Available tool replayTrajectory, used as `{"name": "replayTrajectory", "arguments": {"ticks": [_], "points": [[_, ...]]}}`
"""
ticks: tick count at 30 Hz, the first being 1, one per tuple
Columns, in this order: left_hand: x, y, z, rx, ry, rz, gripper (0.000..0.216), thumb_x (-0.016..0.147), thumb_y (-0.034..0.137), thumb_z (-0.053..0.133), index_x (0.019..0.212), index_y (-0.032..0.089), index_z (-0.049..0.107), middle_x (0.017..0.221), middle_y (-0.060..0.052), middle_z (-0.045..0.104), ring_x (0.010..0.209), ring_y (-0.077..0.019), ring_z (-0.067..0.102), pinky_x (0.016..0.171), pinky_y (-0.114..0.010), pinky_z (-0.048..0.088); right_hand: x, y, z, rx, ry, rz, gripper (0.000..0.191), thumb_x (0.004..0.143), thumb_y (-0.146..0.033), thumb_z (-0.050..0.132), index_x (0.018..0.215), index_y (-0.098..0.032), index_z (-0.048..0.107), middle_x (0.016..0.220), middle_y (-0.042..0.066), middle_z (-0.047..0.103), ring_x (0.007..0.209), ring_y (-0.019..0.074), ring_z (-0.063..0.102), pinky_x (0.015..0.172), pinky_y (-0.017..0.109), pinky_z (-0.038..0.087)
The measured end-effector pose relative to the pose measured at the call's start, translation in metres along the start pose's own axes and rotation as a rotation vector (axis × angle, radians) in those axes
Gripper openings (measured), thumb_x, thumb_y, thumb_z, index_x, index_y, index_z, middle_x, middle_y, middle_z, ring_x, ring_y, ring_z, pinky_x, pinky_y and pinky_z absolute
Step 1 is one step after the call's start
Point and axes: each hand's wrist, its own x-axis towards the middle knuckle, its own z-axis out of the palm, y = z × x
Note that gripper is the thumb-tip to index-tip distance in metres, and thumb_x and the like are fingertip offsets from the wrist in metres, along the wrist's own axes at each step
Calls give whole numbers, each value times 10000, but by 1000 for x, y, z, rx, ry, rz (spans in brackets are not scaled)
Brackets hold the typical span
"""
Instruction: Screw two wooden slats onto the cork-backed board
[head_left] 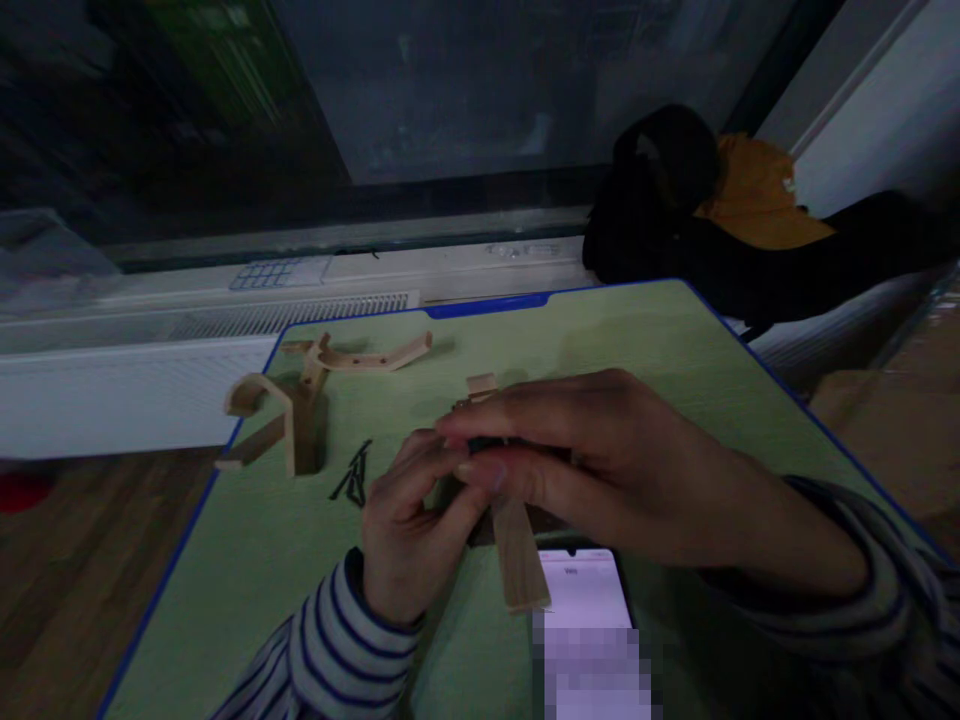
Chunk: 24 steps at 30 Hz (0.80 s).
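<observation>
My left hand (420, 520) and my right hand (600, 450) meet over a flat wooden strip (520, 560) near the middle of the table. The strip's near end sticks out below my fingers, and a small wooden end (482, 384) shows beyond them. My right thumb and fingers close together from the right, pressing at the left fingertips. The left fingers are curled inward. What lies between the fingertips is hidden. Several dark screws (355, 474) lie left of my left hand. Curved wooden pieces (292, 410) stand farther left, apart from both hands.
A lit phone (589, 590) lies right beside the strip's near end. The green table (600, 330) has a blue edge. Behind it are a white radiator (150, 390) and a window sill. A black and orange bag (757, 190) sits at the back right.
</observation>
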Motion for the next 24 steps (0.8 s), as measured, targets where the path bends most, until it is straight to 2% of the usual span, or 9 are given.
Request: {"name": "replayTrajectory", "arguments": {"ticks": [3,7,15,21,24], "points": [[1,2,0,-5,-42,-21,126,745,148,686,856,204,668,869,-13,705,835,-191,655,732,-334,547,-1,0,-1,116,11,52,331,929,-210,436,1247,-146,501,1214,6,615,1067,88,571,897,193,429],[3,5,1,-51,-62,-29,95,766,165,673,846,215,666,839,-4,706,814,-186,656,732,-344,541,-1,0,-1,175,10,59,279,917,-169,447,1160,-130,579,1112,-13,667,1009,61,595,862,142,432],[-2,0,-2,-63,-112,-33,70,795,130,628,767,194,630,736,11,667,724,-143,627,685,-290,523,2,-2,0,48,-10,27,207,913,-206,476,1067,-164,608,1024,-45,672,960,73,599,836,162,412],[-2,-2,-3,-59,-163,-37,86,824,146,601,865,205,647,816,1,680,818,-155,636,713,-292,538,2,-2,0,-7,-10,30,186,903,-231,500,1045,-170,604,984,-60,671,899,59,604,779,139,411],[1,0,-2,-58,-128,-9,77,806,154,624,856,207,649,817,-4,688,822,-168,645,719,-320,549,1,-1,-1,-1,2,27,183,901,-233,507,1049,-178,600,981,-66,668,900,50,601,780,127,404]]}}
